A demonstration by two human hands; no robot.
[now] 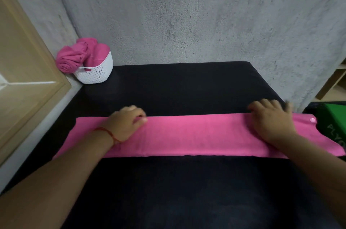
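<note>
Counter (177, 88): black-covered, set against the wall, with the white basket (97, 73) at its far corner.

Pink towel (196, 135): already folded into one long, narrow strip. It lies flat across the counter, nearer the person than the basket and well apart from it.

Green box (333, 116): just past the towel end farthest from the basket.

Basket contents: rolled pink towels (74, 56), one hanging over the rim.

Left hand (125, 124): on the far edge of the strip, at the end nearer the basket. Its grip is narrow, with fingers curled and the thumb pinching the edge.

Right hand (271, 122): on the same edge at the end away from the basket. It is motion-blurred, so I cannot tell whether its grip is closed.

Step in hand, as judged: squaring the strip lengthwise.

Next move, as judged: roll from one short end, tight and straight. The roll then goes to the basket.
</note>
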